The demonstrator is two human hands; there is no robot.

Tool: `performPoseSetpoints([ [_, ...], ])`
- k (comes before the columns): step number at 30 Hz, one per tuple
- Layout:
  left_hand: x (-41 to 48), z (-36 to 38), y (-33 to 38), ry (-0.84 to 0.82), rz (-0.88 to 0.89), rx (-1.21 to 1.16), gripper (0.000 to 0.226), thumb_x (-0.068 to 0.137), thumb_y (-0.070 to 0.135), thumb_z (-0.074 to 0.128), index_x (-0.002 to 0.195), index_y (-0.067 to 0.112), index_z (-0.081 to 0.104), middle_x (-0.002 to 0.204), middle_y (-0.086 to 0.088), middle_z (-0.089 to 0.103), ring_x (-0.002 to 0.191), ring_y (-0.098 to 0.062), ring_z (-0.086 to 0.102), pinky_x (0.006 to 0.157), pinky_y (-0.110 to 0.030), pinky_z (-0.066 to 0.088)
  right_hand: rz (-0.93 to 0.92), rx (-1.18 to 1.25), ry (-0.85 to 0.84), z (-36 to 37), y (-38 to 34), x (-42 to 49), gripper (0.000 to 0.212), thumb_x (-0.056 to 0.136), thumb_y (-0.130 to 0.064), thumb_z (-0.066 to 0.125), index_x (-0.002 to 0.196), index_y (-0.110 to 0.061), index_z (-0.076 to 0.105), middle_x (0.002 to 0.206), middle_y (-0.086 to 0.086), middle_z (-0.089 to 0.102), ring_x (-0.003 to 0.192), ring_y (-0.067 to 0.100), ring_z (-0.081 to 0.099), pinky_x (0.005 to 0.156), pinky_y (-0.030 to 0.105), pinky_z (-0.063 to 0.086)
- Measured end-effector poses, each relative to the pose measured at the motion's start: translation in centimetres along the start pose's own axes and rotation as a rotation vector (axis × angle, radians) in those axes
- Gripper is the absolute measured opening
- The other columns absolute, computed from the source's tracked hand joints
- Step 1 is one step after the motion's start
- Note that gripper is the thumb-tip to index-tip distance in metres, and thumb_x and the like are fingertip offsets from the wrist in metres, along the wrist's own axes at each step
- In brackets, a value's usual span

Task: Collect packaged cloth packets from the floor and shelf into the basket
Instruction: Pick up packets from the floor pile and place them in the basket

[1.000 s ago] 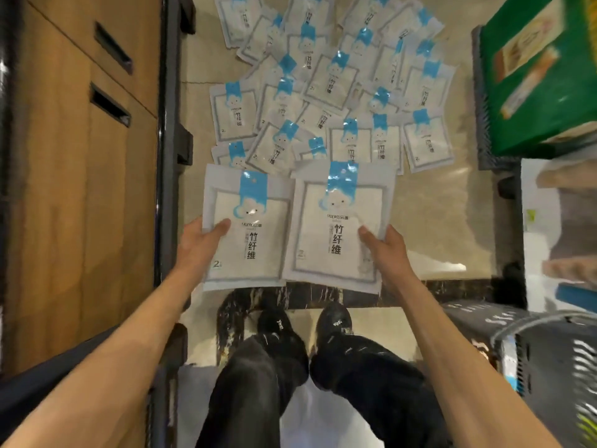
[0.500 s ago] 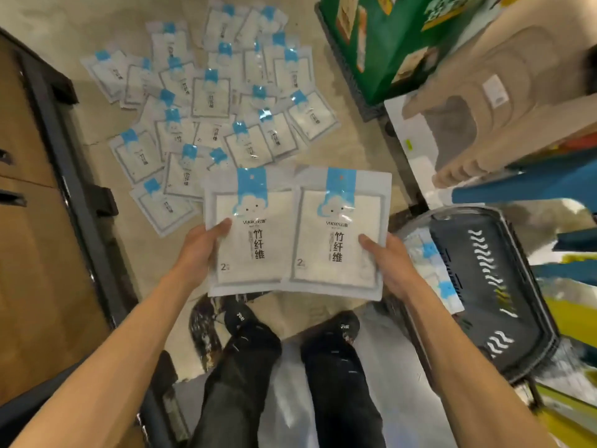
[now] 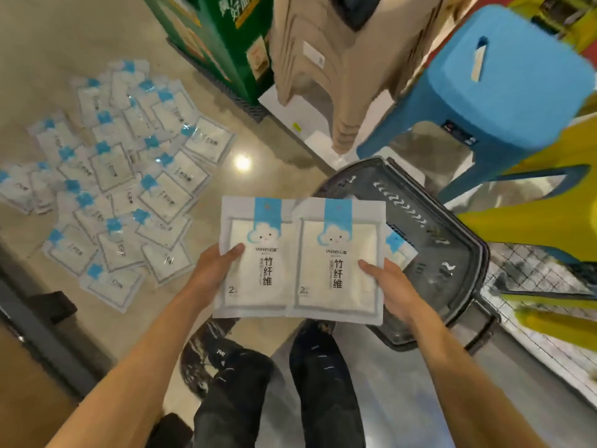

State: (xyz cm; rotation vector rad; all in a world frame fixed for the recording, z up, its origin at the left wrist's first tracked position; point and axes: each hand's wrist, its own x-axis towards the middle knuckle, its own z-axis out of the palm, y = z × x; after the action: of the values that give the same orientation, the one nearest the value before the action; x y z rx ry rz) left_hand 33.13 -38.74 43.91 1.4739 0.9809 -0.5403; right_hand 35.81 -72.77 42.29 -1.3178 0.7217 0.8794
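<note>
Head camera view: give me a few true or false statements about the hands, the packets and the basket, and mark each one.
1. The left hand grips the left packet and the right hand grips the right packet. True.
2. The basket stands on the person's left. False: the basket is on the right.
3. A pile of packets lies on the floor to the left. True.
4. The basket is empty. False: a packet in the basket shows just past the right packet's edge.
5. The stool next to the basket is red. False: the stool is blue.
</note>
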Motion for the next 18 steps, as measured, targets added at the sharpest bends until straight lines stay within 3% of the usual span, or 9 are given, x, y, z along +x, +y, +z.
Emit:
performPoseSetpoints([
  [5,1.0,6.2,1.1,-0.088,-0.004,0.128,0.011,0.098,0.021,0.063,0.108,0.02,0.068,0.095,0.001,0.078,0.085,-0.017,0.076,0.074,-0.035,0.058,0.034,0.143,0.093,-5.5,2.7,-0.7,0.031,0.097,-0.023,0.062,0.126,-0.012,0.065,0.115,0.006,0.074,0.106,0.024,0.07,0.096,0.044,0.054],
  [8,1.8,9.8,1.4,-0.126,-0.003,0.182,0.009,0.098,0.017,0.063,0.105,0.019,0.068,0.091,0.002,0.078,0.083,-0.017,0.076,0.068,-0.03,0.058,0.081,0.256,0.152,-8.0,4.0,-1.0,0.031,0.1,-0.033,0.058,0.124,-0.015,0.065,0.113,0.004,0.074,0.103,0.019,0.072,0.082,0.033,0.057],
  [11,2.4,12.8,1.3,-0.163,0.004,0.273,0.007,0.099,0.018,0.062,0.102,0.021,0.067,0.086,0.006,0.077,0.077,-0.011,0.075,0.061,-0.024,0.057,0.077,0.316,0.16,-9.9,5.3,-1.0,0.028,0.1,-0.03,0.058,0.122,-0.015,0.065,0.113,0.005,0.074,0.101,0.018,0.072,0.071,0.026,0.057],
  [18,6.7,18.2,1.1,-0.225,0.002,0.497,0.01,0.098,0.026,0.065,0.103,0.019,0.069,0.093,0.001,0.076,0.084,-0.019,0.073,0.074,-0.036,0.058,0.015,0.425,0.32,-12.9,8.8,0.8,0.022,0.093,-0.018,0.068,0.115,-0.014,0.069,0.11,0.007,0.075,0.094,0.02,0.074,0.069,0.03,0.061],
])
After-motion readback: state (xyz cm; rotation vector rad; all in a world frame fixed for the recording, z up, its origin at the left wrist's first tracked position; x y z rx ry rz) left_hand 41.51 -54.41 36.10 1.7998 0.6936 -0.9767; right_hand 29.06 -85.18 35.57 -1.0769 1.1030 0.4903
